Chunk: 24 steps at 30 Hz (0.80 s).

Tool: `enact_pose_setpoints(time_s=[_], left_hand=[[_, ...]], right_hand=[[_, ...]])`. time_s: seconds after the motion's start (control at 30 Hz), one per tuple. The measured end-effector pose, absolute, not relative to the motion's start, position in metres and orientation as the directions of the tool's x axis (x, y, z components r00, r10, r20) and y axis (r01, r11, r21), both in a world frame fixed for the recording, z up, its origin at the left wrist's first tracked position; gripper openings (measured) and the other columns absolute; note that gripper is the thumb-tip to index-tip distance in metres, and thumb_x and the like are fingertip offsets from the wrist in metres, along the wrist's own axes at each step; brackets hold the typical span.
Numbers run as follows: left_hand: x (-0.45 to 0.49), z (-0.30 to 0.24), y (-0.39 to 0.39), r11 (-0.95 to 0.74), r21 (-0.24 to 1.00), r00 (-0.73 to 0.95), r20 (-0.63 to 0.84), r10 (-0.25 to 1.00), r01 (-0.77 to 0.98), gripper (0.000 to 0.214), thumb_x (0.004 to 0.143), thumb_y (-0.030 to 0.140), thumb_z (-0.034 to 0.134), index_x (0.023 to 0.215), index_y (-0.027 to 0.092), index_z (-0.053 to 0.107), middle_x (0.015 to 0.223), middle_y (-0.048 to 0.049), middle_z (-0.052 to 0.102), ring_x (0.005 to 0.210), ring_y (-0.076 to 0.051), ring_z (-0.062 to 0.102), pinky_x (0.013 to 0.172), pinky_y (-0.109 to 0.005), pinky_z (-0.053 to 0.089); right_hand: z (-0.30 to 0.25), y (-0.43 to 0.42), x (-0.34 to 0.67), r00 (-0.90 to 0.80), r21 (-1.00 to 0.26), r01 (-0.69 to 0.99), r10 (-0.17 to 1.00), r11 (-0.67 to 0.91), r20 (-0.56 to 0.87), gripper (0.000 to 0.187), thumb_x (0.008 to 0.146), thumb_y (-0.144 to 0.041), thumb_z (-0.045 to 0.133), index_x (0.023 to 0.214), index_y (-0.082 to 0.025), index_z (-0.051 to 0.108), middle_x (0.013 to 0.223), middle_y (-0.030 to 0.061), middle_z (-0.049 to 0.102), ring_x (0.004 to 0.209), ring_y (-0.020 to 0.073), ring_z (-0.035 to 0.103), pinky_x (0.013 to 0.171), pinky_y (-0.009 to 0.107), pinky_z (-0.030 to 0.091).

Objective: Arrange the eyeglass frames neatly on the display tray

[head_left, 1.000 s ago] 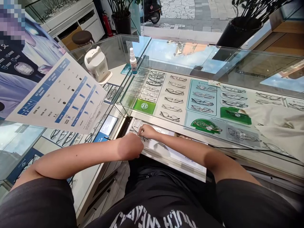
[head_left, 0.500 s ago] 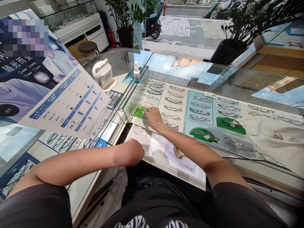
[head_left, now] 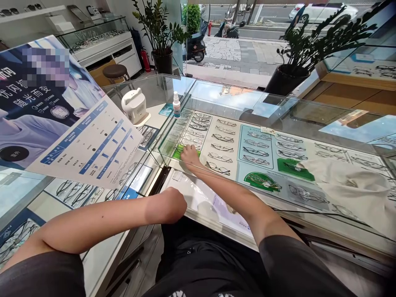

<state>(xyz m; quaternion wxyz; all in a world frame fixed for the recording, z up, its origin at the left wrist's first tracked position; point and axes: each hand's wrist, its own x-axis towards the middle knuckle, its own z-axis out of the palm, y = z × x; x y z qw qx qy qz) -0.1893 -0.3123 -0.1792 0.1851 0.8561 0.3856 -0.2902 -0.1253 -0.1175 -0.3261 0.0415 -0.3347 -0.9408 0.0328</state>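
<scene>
My right hand [head_left: 189, 156] reaches inside the glass display case and lies, fingers down, on a green plaque [head_left: 175, 154] at the left end of the display board. Rows of eyeglasses [head_left: 221, 147] lie just to its right. Whatever is under its fingers is hidden. My left hand [head_left: 168, 205] is bent down at the wrist by the near edge of a white pull-out tray [head_left: 201, 196]; its fingers are out of sight.
A glass top [head_left: 278, 111] covers the case. On the counter at the left stand a spray bottle [head_left: 176, 105] and a white device [head_left: 134, 106], beside a tilted price chart [head_left: 89, 144]. A pale cloth [head_left: 355, 185] lies at the right.
My right hand left the white tray, where both hands held a pair of glasses, and went forward into the case, then slightly left onto the green plaque. My left hand stayed by the tray.
</scene>
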Motion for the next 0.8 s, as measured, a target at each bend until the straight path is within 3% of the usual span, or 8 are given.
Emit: enact_pose_setpoints(time_s=[0.23, 0.4, 0.53, 0.63, 0.73, 0.8], left_hand=[[-0.184, -0.169, -0.311, -0.642, 0.073, 0.501, -0.695, 0.516, 0.763, 0.014, 0.097, 0.017, 0.074, 0.102, 0.014, 0.087, 0.095, -0.019, 0.083, 0.087, -0.033, 0.081, 0.071, -0.038, 0.057], [-0.182, -0.163, -0.312, -0.611, 0.049, 0.458, -0.71, 0.535, 0.79, 0.017, 0.099, 0.016, 0.073, 0.107, 0.012, 0.086, 0.099, -0.021, 0.083, 0.092, -0.035, 0.082, 0.075, -0.039, 0.058], [-0.182, -0.162, -0.31, -0.593, 0.009, 0.434, -0.69, 0.579, 0.805, 0.02, 0.102, 0.019, 0.07, 0.115, 0.01, 0.083, 0.102, -0.022, 0.083, 0.099, -0.038, 0.082, 0.079, -0.04, 0.058], [-0.181, -0.159, -0.304, -0.565, -0.021, 0.415, -0.656, 0.63, 0.825, 0.028, 0.099, 0.025, 0.077, 0.123, 0.011, 0.078, 0.106, -0.019, 0.082, 0.1, -0.037, 0.082, 0.081, -0.041, 0.06], [-0.179, -0.153, -0.297, -0.589, -0.042, 0.459, -0.583, 0.67, 0.807, 0.043, 0.09, 0.026, 0.09, 0.128, 0.015, 0.075, 0.117, -0.0158, 0.08, 0.103, -0.036, 0.08, 0.086, -0.042, 0.06], [-0.181, -0.152, -0.295, -0.639, -0.067, 0.536, -0.482, 0.693, 0.767, 0.05, 0.083, 0.031, 0.097, 0.127, 0.019, 0.076, 0.126, -0.0156, 0.077, 0.112, -0.037, 0.077, 0.093, -0.045, 0.059]], right_hand=[[-0.318, -0.123, -0.118, -0.79, -0.091, 0.608, 0.613, 0.789, 0.034, 0.042, 0.099, -0.003, 0.044, 0.107, -0.012, 0.085, 0.109, 0.0225, 0.076, 0.113, 0.0364, 0.056, 0.104, 0.056, 0.042], [-0.291, -0.151, -0.103, -0.798, -0.111, 0.597, 0.603, 0.794, 0.02, 0.036, 0.104, -0.009, 0.048, 0.112, -0.012, 0.083, 0.129, 0.0223, 0.074, 0.124, 0.0366, 0.057, 0.108, 0.053, 0.044], [-0.252, -0.202, -0.054, -0.81, -0.343, 0.577, 0.572, 0.741, -0.127, 0.024, 0.104, -0.019, 0.059, 0.116, -0.019, 0.08, 0.124, 0.0135, 0.076, 0.119, 0.0315, 0.064, 0.101, 0.044, 0.049], [-0.211, -0.243, 0.007, -0.834, -0.556, 0.518, 0.528, 0.65, -0.16, 0.033, 0.1, -0.012, 0.058, 0.126, -0.023, 0.075, 0.121, 0.0071, 0.077, 0.113, 0.0244, 0.069, 0.096, 0.037, 0.051], [-0.167, -0.267, 0.079, -0.816, -0.597, 0.49, 0.575, 0.635, -0.058, 0.036, 0.103, -0.01, 0.051, 0.129, -0.023, 0.072, 0.122, 0.0072, 0.077, 0.115, 0.0234, 0.07, 0.097, 0.037, 0.052], [-0.145, -0.267, 0.131, -0.716, -0.571, 0.566, 0.698, 0.595, 0.019, 0.032, 0.109, -0.017, 0.045, 0.126, -0.023, 0.072, 0.124, 0.0091, 0.077, 0.115, 0.0245, 0.07, 0.099, 0.039, 0.053]])
